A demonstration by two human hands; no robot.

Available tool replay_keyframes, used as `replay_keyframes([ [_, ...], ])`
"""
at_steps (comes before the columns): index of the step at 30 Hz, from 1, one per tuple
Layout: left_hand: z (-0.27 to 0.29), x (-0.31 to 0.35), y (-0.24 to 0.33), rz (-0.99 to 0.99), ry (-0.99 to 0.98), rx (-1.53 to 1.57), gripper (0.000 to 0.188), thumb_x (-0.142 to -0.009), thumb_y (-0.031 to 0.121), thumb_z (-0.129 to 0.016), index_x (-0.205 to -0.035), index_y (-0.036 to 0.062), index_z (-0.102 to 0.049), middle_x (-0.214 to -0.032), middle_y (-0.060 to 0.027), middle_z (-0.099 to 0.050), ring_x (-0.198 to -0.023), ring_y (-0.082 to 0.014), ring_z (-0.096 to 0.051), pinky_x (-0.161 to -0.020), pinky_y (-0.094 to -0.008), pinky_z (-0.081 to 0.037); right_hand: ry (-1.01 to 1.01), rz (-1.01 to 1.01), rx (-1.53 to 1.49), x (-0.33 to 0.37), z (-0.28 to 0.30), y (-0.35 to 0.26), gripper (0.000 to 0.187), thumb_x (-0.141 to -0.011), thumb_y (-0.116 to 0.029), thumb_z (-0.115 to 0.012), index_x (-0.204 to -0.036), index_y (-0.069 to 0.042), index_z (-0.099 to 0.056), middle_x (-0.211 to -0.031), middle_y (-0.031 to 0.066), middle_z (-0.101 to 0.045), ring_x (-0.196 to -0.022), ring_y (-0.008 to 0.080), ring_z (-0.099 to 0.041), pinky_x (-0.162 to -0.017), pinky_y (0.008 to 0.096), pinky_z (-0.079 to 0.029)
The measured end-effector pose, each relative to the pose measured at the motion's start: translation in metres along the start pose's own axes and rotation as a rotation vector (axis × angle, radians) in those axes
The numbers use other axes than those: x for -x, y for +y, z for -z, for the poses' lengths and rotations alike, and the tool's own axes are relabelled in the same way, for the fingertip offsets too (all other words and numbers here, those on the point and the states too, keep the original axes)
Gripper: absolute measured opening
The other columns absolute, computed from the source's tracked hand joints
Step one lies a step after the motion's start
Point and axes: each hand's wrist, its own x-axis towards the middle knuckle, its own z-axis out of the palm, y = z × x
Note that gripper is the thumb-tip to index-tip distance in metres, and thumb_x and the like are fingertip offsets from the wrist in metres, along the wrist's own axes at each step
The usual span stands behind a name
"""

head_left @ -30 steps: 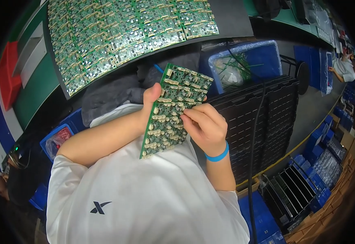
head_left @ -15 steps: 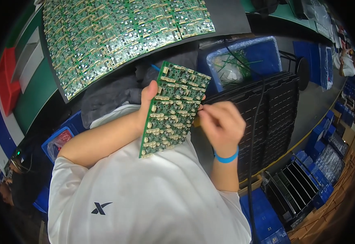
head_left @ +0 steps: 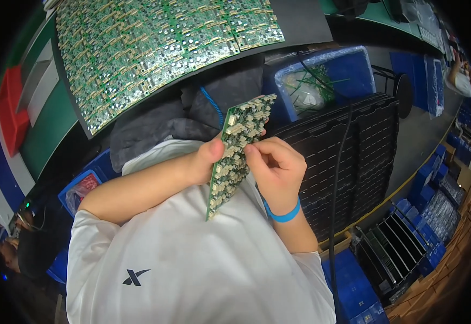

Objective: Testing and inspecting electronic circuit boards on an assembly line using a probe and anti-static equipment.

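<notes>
A green circuit board panel (head_left: pixel 235 151) with many small tan parts stands tilted, nearly edge-on, in front of my chest. My left hand (head_left: pixel 206 162) grips its left edge, thumb on the face. My right hand (head_left: pixel 276 167), with a blue wristband, pinches the board's right side with thumb and fingertips. Both hands hold the same panel above my lap.
Several more green circuit board panels (head_left: pixel 154 48) lie spread on a dark mat on the bench ahead. A blue bin (head_left: pixel 354 70) with green scraps stands at the right, beside stacked black slotted trays (head_left: pixel 365 156). A black cable (head_left: pixel 335 205) hangs down. Blue crates (head_left: pixel 435 210) fill the lower right.
The panel has turned from facing me flat to nearly edge-on. My right hand came back from the right onto the board's edge.
</notes>
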Motion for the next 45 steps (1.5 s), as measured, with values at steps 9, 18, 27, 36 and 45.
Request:
replay_keyframes([
  [9,-0.003,0.0,0.003,0.028,0.001,-0.015,0.127,-0.062,0.088,-0.072,-0.153,0.0066,-0.038,-0.143,-0.01,-0.053,-0.131,-0.0211,-0.052,-0.112,-0.0391,-0.042,0.03,-0.31,-0.182,0.003,-0.002,-0.007,0.003,-0.089,0.004,-0.074,-0.087,0.006,-0.072,-0.075,-0.0013,-0.068,-0.065,0.0002,-0.056,-0.058,0.0168,-0.042],
  [18,-0.001,-0.002,0.003,0.04,-0.029,0.014,0.122,-0.067,0.086,-0.07,-0.154,0.0065,-0.037,-0.141,-0.009,-0.055,-0.128,-0.0204,-0.055,-0.11,-0.0379,-0.043,0.063,-0.271,-0.177,0.003,-0.003,0.002,0.006,-0.086,0.004,-0.074,-0.082,0.005,-0.069,-0.072,-0.002,-0.066,-0.064,0.0007,-0.056,-0.058,0.0178,-0.043],
  [27,-0.001,-0.004,0.005,-0.009,0.002,0.0,0.121,-0.068,0.087,-0.068,-0.153,0.0069,-0.038,-0.141,-0.0088,-0.054,-0.129,-0.0205,-0.054,-0.11,-0.0379,-0.043,0.065,-0.273,-0.167,0.0,-0.001,0.007,0.009,-0.086,0.002,-0.075,-0.079,0.005,-0.069,-0.069,-0.0026,-0.063,-0.061,0.0007,-0.053,-0.056,0.0186,-0.041],
  [36,0.002,-0.007,0.002,-0.002,-0.002,-0.015,0.122,-0.067,0.089,-0.067,-0.153,0.0063,-0.038,-0.141,-0.0095,-0.054,-0.129,-0.0216,-0.054,-0.111,-0.0388,-0.042,-0.009,-0.275,-0.202,0.0,0.0,0.004,0.004,-0.091,0.003,-0.072,-0.088,0.006,-0.071,-0.076,-0.002,-0.067,-0.067,-0.0001,-0.055,-0.062,0.0154,-0.041],
  [45,0.003,-0.006,0.005,-0.086,0.055,-0.049,0.124,-0.069,0.091,-0.062,-0.155,0.0054,-0.037,-0.144,-0.0088,-0.054,-0.131,-0.0197,-0.052,-0.108,-0.0379,-0.044,0.448,-0.152,0.051,-0.029,0.036,0.014,0.008,-0.088,-0.002,-0.076,-0.093,0.003,-0.072,-0.075,-0.0016,-0.065,-0.065,0.0032,-0.056,-0.059,0.0187,-0.044],
])
